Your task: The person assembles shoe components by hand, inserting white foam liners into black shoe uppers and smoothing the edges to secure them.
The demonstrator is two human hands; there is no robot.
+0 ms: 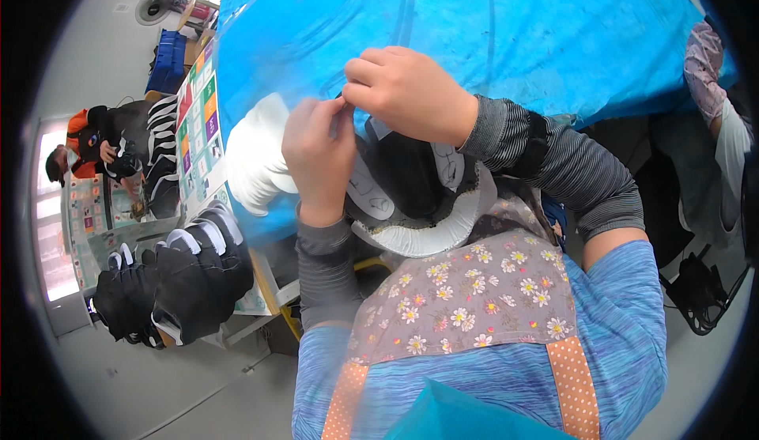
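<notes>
My left hand [320, 155] and my right hand [411, 96] meet over the near edge of a blue-covered table [506, 37]. The fingers of both are pinched together at the tips, and whatever lies between them is too small to make out. Beneath them, against my apron, rests a black-and-white padded fabric piece [411, 179]. It has a thick white curved rim and pale side panels with drawn lines; my hands partly hide it. Beside my left hand lies a bundle of white cloth [261, 155].
At the left, a pile of black fabric pieces with white edges [198, 282] sits by a patterned table cover [202, 124]. Another person [99, 139] works beyond it. A blue crate [166, 60] stands at the back left. Another person's sleeve [704, 68] shows at the right edge.
</notes>
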